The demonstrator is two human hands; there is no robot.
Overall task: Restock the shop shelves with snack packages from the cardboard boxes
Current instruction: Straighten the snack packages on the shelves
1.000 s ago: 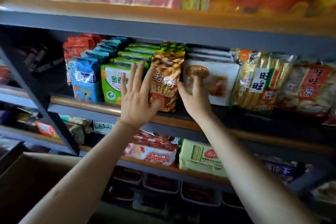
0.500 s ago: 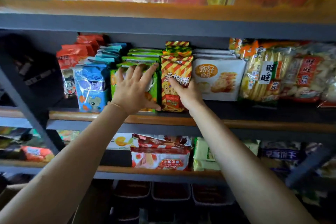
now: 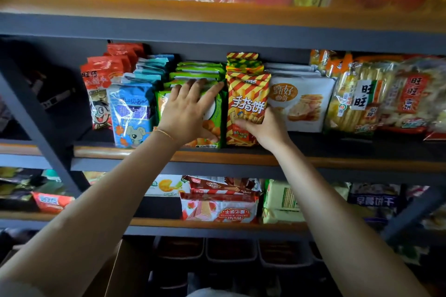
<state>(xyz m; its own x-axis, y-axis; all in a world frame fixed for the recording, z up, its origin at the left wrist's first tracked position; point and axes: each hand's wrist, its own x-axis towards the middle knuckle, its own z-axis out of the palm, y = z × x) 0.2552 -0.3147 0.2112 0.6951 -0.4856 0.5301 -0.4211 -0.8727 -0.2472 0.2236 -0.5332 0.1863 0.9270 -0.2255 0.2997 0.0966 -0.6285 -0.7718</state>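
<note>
Glossy red-and-yellow striped foil is catching the light on the finger-biscuit packet (image 3: 247,108), which is standing upright at the front of the middle shelf (image 3: 241,158), a wood-edged board on a dark metal frame. Curled round its lower right edge, the right hand (image 3: 265,131) is gripping it. With straight, spread fingers, the left hand (image 3: 190,113) is pressing flat on the green packet (image 3: 212,113) just beside it. Crinkled blue koala bags (image 3: 131,113) are lining up to the left, and white cookie packs (image 3: 301,103) are sitting to the right. At the bottom left, a cardboard box (image 3: 120,270) is showing one plain brown flap.
</note>
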